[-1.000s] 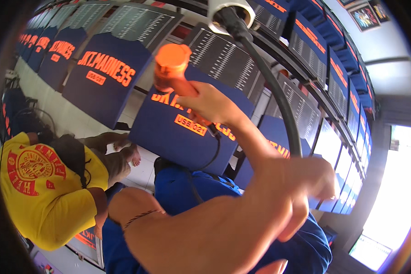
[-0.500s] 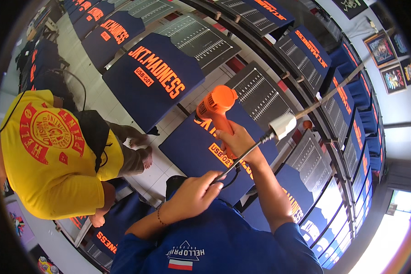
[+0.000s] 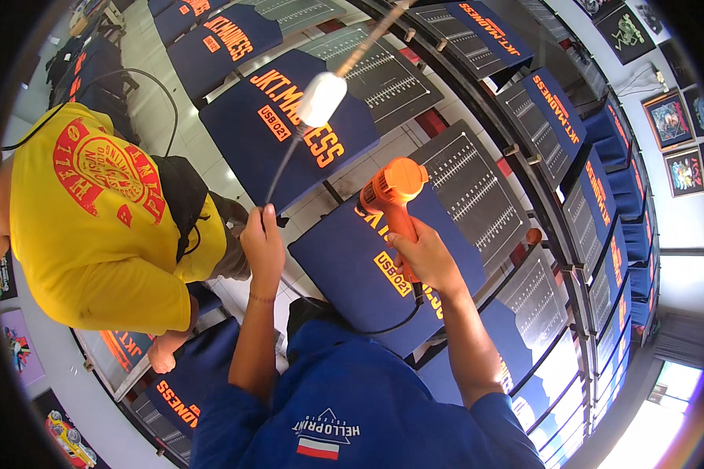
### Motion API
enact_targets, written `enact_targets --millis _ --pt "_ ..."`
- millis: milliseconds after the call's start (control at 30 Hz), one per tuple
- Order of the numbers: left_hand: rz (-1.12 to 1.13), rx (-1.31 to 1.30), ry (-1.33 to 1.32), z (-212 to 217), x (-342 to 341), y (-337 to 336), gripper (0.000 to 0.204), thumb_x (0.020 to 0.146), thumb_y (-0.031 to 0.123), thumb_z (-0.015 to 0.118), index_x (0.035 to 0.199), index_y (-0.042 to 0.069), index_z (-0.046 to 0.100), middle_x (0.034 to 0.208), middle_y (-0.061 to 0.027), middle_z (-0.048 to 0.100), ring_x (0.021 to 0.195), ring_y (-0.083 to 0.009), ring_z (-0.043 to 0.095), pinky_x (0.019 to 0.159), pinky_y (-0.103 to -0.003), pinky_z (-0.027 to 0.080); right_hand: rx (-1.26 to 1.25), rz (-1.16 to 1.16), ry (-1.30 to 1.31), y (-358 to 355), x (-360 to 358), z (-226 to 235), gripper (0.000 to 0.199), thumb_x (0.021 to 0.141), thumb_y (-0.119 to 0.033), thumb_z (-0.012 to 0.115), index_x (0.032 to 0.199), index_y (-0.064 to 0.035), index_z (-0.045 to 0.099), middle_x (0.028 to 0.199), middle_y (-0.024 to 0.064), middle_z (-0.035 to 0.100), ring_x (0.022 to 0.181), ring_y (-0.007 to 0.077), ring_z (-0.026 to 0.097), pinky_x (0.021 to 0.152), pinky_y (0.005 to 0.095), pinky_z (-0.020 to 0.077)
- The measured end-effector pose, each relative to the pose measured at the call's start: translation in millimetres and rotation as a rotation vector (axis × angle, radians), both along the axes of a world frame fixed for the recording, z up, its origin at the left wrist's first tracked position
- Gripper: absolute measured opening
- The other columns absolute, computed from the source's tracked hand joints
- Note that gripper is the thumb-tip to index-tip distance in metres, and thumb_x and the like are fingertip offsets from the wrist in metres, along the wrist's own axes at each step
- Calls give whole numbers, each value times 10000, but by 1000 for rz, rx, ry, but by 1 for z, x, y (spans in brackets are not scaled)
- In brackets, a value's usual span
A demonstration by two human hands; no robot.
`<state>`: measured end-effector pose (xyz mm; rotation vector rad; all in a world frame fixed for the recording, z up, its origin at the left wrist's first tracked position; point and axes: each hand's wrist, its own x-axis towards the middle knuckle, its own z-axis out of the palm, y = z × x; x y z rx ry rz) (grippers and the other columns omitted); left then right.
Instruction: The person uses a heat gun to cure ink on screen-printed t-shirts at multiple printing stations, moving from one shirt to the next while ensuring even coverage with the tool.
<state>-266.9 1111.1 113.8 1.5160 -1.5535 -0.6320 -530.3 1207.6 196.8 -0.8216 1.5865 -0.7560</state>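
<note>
My right hand [image 3: 429, 256] is wrapped round the handle of an orange heat gun [image 3: 399, 184]. The gun is above a navy shirt [image 3: 328, 246] with orange lettering, stretched over a flat board [image 3: 477, 195]. Away to the left, my left hand [image 3: 263, 248] is closed on the gun's black power cable [image 3: 284, 164]. From there the cable rises to a white socket connector [image 3: 321, 100] on a tan cord [image 3: 371, 43] coming from above. Its lower stretch loops past my chest to the base of the gun's handle.
A co-worker in a yellow shirt [image 3: 109, 227] stands close on my left. More printed navy shirts [image 3: 289, 117] lie on boards in rows ahead. A dark metal rail [image 3: 485, 105] runs along the right, with further shirts [image 3: 554, 105] beyond it. Framed pictures [image 3: 665, 121] hang on the wall.
My left hand has moved left and forward, drawing the cable and white connector across to the left. My right hand still holds the heat gun, now slightly farther right in view.
</note>
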Motion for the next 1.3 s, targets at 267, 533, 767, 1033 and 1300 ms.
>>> enact_targets --millis 267,533,767,1033,1300 --pt "274 37 -110 -63 3 -65 285 1063 250 462 1115 1 592 1077 -241 654 988 -426 624 846 -507 477 -45 28 -30 6 17 6 400 960 -275 634 1198 33 539 698 57 605 543 129 609 484 278 498" --pt "505 294 -269 -91 -1 -71 370 1057 190 461 1420 117 476 1439 -158 475 1239 -393 550 1015 -551 427 10 26 38 12 29 27 404 954 -274 641 1189 38 541 707 76 621 544 140 615 514 293 516" --pt "643 403 -179 -78 -9 -89 418 1077 229 409 1438 19 433 1332 -205 571 1135 -400 624 954 -535 494 -20 -41 36 14 30 31 393 957 -252 633 1204 39 542 718 64 608 568 127 614 521 286 514" --pt "685 476 -161 -76 -8 -101 394 1085 294 369 1261 -18 533 1218 -200 639 1085 -414 642 899 -532 527 -57 -60 49 4 18 32 403 964 -253 616 1232 36 535 718 55 595 553 121 612 495 287 505" --pt "712 516 -198 -76 -24 -102 363 1084 286 367 1190 -8 551 1174 -201 651 1071 -408 651 895 -544 535 -38 -65 9 2 1 28 401 956 -268 632 1194 45 556 736 56 607 574 124 622 534 284 536"
